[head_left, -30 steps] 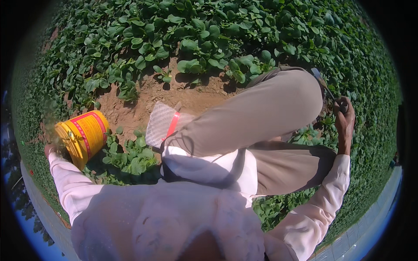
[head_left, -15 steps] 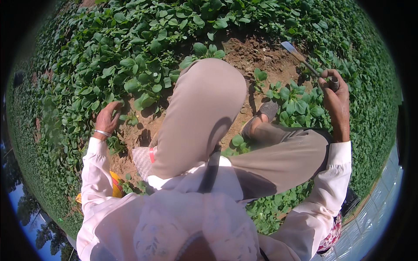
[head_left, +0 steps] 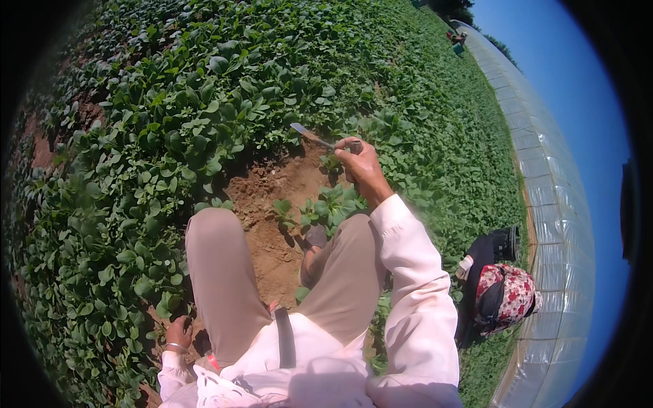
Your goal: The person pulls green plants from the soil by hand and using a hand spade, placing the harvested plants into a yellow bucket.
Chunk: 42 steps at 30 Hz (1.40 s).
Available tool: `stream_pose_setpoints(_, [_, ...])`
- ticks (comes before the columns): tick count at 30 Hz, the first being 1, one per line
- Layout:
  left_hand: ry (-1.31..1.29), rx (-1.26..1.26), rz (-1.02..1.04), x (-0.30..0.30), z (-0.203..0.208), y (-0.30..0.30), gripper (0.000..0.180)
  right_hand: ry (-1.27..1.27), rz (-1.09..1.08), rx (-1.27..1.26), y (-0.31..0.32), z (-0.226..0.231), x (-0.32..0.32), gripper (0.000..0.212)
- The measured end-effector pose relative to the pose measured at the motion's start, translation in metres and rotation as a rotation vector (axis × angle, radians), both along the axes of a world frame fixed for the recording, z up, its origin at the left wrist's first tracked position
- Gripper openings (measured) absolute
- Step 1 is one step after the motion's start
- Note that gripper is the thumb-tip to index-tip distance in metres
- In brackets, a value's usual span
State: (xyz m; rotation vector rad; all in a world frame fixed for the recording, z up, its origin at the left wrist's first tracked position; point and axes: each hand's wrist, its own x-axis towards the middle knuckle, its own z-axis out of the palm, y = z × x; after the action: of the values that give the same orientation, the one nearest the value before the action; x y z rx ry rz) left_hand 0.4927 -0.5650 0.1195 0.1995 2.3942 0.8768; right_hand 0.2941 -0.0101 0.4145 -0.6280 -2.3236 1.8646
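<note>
My right hand (head_left: 364, 168) is raised over the plants ahead of me, its fingers closed round the handle of a small hand hoe (head_left: 315, 138). The tool has a thin shank and a narrow flat blade, which points left above bare brown soil (head_left: 272, 183) and touches nothing that I can see. Down at the left, beside my knee, my left hand (head_left: 178, 333) is low at the edge of the leafy green plants (head_left: 136, 265). Its fingers look loosely apart, and nothing shows in them. A few leafy plants (head_left: 337, 204) stand by my foot, under my right wrist.
At my right a person in a floral head covering (head_left: 507, 292) is close by, with a dark bucket-like thing (head_left: 505, 243) alongside. A long plastic-covered greenhouse (head_left: 551, 224) borders the field. Another person (head_left: 457, 41) is far off along the rows.
My view has swung up and to the right, bringing the greenhouse, the sky and the nearby person into sight. The hoe stays in my right hand; my left hand remains low by the plants.
</note>
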Motion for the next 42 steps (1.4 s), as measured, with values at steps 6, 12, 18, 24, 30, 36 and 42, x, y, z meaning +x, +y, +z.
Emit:
stream_pose_setpoints(6, [0.000, -0.002, -0.015, 0.003, -0.005, 0.002, 0.027, -0.026, -0.042, 0.209, -0.018, 0.026, 0.008, 0.019])
stream_pose_setpoints(12, [-0.028, -0.013, 0.004, 0.001, -0.011, -0.002, 0.025, -0.051, -0.077, 0.205, -0.034, 0.028, 0.025, 0.017])
stream_pose_setpoints(18, [-0.027, -0.049, 0.056, 0.014, -0.007, 0.004, 0.025, 0.006, -0.056, 0.105, -0.059, 0.025, 0.039, 0.011])
stream_pose_setpoints(24, [-0.046, 0.016, 0.065, 0.044, -0.023, 0.029, 0.029, 0.058, 0.113, 0.005, -0.086, 0.016, 0.029, 0.011])
stream_pose_setpoints(30, [-0.046, 0.024, 0.176, 0.028, 0.045, 0.060, 0.031, 0.191, 0.213, 0.194, -0.109, -0.002, 0.010, 0.010])
stream_pose_setpoints(36, [-0.028, 0.043, 0.342, 0.048, 0.013, 0.046, 0.030, 0.256, 0.278, 0.281, -0.134, -0.012, -0.008, 0.009])
stream_pose_setpoints(42, [-0.099, -0.040, 0.366, 0.039, 0.011, 0.052, 0.034, 0.193, 0.348, 0.267, -0.130, -0.025, -0.012, 0.010])
